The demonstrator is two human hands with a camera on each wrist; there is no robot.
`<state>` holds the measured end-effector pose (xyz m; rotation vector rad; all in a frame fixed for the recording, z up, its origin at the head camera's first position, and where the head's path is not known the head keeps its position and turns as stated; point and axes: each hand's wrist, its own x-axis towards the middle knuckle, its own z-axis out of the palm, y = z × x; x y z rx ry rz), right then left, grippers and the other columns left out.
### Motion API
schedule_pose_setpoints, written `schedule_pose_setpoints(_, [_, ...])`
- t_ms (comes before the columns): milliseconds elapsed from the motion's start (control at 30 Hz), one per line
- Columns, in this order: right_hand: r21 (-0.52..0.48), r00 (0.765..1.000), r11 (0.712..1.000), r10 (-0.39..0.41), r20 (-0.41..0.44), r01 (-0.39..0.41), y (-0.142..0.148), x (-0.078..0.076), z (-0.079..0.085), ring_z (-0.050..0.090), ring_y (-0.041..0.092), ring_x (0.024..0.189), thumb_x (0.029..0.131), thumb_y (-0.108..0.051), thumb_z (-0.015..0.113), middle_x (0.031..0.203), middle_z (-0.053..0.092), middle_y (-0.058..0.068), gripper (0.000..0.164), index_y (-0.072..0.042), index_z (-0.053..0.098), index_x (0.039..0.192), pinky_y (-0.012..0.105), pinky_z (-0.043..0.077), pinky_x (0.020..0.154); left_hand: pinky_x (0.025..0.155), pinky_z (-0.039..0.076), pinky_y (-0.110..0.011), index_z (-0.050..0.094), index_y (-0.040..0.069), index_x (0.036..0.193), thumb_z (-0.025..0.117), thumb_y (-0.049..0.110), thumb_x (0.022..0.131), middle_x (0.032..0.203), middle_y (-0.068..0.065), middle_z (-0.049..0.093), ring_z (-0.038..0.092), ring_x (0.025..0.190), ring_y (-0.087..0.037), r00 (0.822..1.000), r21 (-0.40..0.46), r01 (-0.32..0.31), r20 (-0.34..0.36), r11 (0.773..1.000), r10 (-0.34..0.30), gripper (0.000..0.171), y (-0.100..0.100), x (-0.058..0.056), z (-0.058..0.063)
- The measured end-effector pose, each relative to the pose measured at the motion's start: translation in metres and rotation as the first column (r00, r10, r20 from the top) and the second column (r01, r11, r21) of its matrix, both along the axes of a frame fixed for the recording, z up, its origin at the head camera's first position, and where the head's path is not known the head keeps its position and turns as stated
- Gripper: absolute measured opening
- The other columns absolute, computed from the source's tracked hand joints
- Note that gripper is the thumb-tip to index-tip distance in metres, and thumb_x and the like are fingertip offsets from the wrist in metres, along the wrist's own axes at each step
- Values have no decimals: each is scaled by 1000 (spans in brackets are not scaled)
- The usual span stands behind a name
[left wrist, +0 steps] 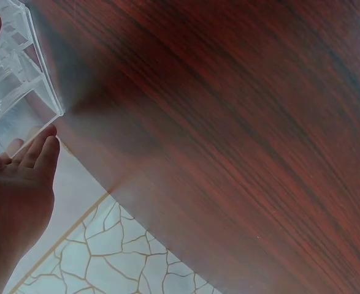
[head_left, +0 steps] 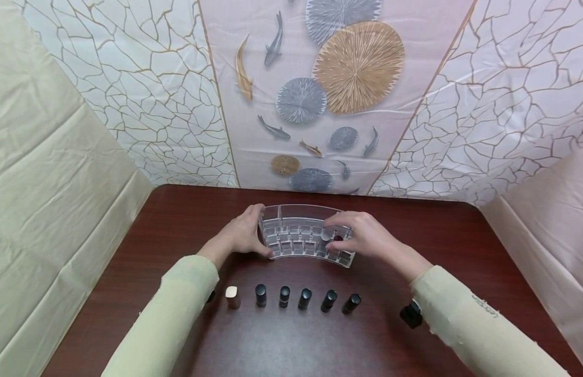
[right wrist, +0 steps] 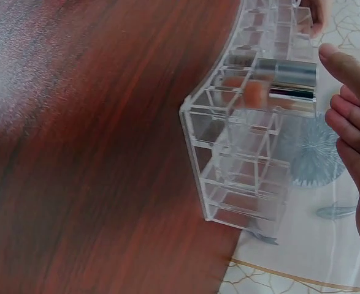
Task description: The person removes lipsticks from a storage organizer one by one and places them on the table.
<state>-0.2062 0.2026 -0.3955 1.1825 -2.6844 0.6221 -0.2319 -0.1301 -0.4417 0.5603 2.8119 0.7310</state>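
Observation:
A clear, curved lipstick organizer [head_left: 296, 230] with tiered compartments stands towards the back of the table. My left hand [head_left: 244, 230] holds its left end, thumb at the front corner and fingers at the back; in the left wrist view the fingers [left wrist: 42, 153] lie against the clear wall. Over the right end is my right hand [head_left: 362, 235]. In the right wrist view, its thumb and fingers are spread just off the end of a silver-topped tube [right wrist: 287, 70], which sits in a compartment. Beside that tube is another with a shiny, mirror-like band [right wrist: 293, 92].
Several lipsticks stand upright in a row in front of the organizer: a rose-gold-topped one [head_left: 232, 297] at the left, then black ones such as the middle tube [head_left: 305, 298]. The dark wooden table [head_left: 282, 345] meets a patterned cloth backdrop [head_left: 300, 152] at its back edge.

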Motion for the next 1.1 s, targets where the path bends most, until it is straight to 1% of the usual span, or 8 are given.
schedule_pose_setpoints(267, [5,1000,1000,-19,16,19,-2,-1,-12,73,29,116,83,-25,94,123,77,11,51,-2,77,125,50,58,98,114,46,-50,31,2,160,101,44,67,155,-17,46,55,137,-35,1000,-2,4,-3,1000,-4,124,-1,0,0])
schedule_pose_setpoints(367, [10,999,999,-34,23,33,-2,-1,-15,73,30,117,83,-25,94,123,77,11,50,-2,77,125,51,58,98,115,46,-50,31,2,160,101,45,66,155,-17,46,55,138,-35,1000,-7,3,-6,1000,-3,124,-1,0,0])
schedule_pose_setpoints(567, [-3,999,999,-38,25,38,-3,-1,-19,73,31,115,84,-24,93,120,78,11,47,-3,78,123,52,57,99,115,46,-50,31,1,159,101,45,66,156,-18,46,55,138,-35,1000,-10,2,-7,1000,-2,124,0,0,0])
schedule_pose_setpoints(667, [-1,999,999,-38,7,38,-3,-1,-21,73,33,115,85,-23,92,120,78,11,44,-4,79,122,55,57,99,115,46,-50,31,1,159,101,45,66,155,-18,46,55,137,-35,1000,-9,1,-8,1000,-2,124,0,0,0])
schedule_pose_setpoints(900, [-17,999,1000,-22,-43,22,-4,-1,-26,74,37,113,89,-16,88,114,80,9,28,-7,81,114,59,56,99,116,45,-50,31,2,159,101,45,66,156,-17,46,54,139,-34,1000,-9,-1,-6,1000,1,124,0,0,-1])
schedule_pose_setpoints(1100, [-10,999,999,-33,-37,33,-7,1,-24,74,35,113,89,-19,89,112,80,9,27,-7,81,112,59,54,101,115,46,-50,31,2,160,101,45,66,155,-17,46,55,139,-34,1000,-14,-3,-1,1000,3,125,0,-1,-1])
